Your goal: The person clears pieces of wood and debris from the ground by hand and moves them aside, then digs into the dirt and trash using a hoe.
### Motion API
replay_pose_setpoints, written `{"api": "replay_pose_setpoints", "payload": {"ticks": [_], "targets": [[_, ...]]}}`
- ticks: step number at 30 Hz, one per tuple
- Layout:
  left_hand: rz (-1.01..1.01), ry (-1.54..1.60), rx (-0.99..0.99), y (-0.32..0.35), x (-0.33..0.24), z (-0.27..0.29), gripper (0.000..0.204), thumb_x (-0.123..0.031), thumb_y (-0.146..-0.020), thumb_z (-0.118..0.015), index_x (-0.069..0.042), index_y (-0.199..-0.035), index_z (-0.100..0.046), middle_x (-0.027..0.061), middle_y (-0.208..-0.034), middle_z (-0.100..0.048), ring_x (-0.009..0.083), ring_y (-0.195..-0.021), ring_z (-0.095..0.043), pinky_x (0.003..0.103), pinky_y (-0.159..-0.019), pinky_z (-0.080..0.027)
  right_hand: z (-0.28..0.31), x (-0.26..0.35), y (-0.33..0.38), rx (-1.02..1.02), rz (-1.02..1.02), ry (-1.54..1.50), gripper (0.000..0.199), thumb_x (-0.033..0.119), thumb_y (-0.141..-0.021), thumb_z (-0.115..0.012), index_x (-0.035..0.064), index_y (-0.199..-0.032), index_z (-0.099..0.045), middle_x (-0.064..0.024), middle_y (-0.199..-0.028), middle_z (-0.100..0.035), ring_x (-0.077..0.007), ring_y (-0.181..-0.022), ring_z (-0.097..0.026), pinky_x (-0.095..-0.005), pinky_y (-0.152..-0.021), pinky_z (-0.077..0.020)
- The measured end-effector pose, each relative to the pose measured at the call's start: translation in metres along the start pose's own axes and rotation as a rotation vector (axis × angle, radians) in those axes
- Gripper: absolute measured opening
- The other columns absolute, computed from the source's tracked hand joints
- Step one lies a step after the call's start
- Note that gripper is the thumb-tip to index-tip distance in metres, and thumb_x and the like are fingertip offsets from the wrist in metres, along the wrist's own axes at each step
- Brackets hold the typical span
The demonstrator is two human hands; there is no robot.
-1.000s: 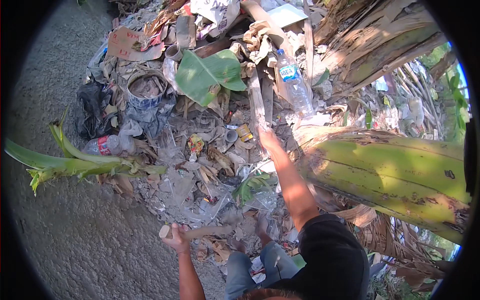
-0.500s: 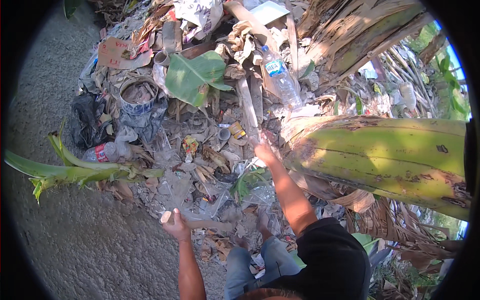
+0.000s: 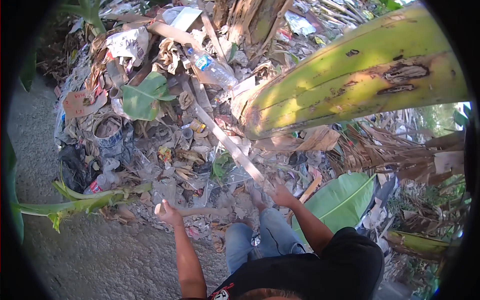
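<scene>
My left hand (image 3: 171, 215) is closed around a short pale wooden handle (image 3: 200, 211), held level near the concrete edge. The handle's far end is dusty and hard to tell from the litter. In my right hand (image 3: 280, 194) is the near end of a long wooden stick (image 3: 225, 142), which slants away to the upper left over the rubbish heap. A clear plastic bottle (image 3: 217, 74) lies beyond the stick, next to the thick green banana trunk (image 3: 345, 75). Left of the stick sits a torn banana leaf (image 3: 146, 97).
Grey concrete (image 3: 110, 255) runs along the left. On its edge lie a cut banana stalk (image 3: 95, 201), a black plastic bag (image 3: 77, 167) and a round tub (image 3: 107, 131) of dirt. A large green leaf (image 3: 335, 202) spreads beside my right arm.
My right hand has come back toward my body, drawing the stick's near end with it. The view has turned and shifted. My left hand keeps its hold on the wooden handle.
</scene>
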State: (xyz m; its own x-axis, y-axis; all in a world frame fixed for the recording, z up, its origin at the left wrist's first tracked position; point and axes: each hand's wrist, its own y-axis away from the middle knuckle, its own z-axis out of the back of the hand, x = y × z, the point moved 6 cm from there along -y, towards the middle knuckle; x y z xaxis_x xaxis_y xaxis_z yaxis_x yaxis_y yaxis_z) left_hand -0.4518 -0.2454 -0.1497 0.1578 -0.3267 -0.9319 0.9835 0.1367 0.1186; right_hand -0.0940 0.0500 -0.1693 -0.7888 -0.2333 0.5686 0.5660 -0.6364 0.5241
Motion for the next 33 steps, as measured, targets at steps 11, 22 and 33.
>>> {"api": "replay_pose_setpoints", "payload": {"ticks": [11, 22, 33], "targets": [[0.049, -0.336, 0.111, 0.000, 0.019, -0.024, 0.051, -0.047, -0.078, -0.064, 0.001, -0.066, -0.058, 0.0096, -0.062, -0.057, 0.0225, -0.049, -0.050, 0.039, -0.050, -0.043, 0.020, -0.095, 0.238, -0.181, -0.120, 0.059, 0.039, 0.032, -0.075, -0.060, -0.0039, -0.089, -0.053, -0.0256, -0.079, -0.059, -0.0433, -0.076, -0.057, -0.0488, -0.069, -0.0445], [-0.280, -0.426, 0.318, 0.082, -0.034, -0.006, 0.048, -0.043, -0.078, -0.062, 0.003, -0.064, -0.057, 0.0134, -0.061, -0.058, 0.0271, -0.055, -0.054, 0.043, -0.055, -0.045, -0.076, -0.154, 0.474, -0.115, -0.700, -0.188, 0.031, 0.026, -0.072, -0.058, -0.0023, -0.085, -0.059, -0.0258, -0.083, -0.061, -0.0386, -0.079, -0.060, -0.0460, -0.069, -0.0471], [-0.298, -0.669, 0.400, 0.055, 0.004, -0.029, 0.048, -0.042, -0.078, -0.054, 0.000, -0.054, -0.059, 0.0126, -0.055, -0.059, 0.0305, -0.056, -0.057, 0.045, -0.061, -0.045, -0.083, -0.138, 0.508, -0.575, -0.873, -0.149, 0.048, 0.039, -0.081, -0.057, -0.0087, -0.088, -0.057, -0.0299, -0.087, -0.058, -0.0431, -0.083, -0.056, -0.0447, -0.073, -0.0444]]}}
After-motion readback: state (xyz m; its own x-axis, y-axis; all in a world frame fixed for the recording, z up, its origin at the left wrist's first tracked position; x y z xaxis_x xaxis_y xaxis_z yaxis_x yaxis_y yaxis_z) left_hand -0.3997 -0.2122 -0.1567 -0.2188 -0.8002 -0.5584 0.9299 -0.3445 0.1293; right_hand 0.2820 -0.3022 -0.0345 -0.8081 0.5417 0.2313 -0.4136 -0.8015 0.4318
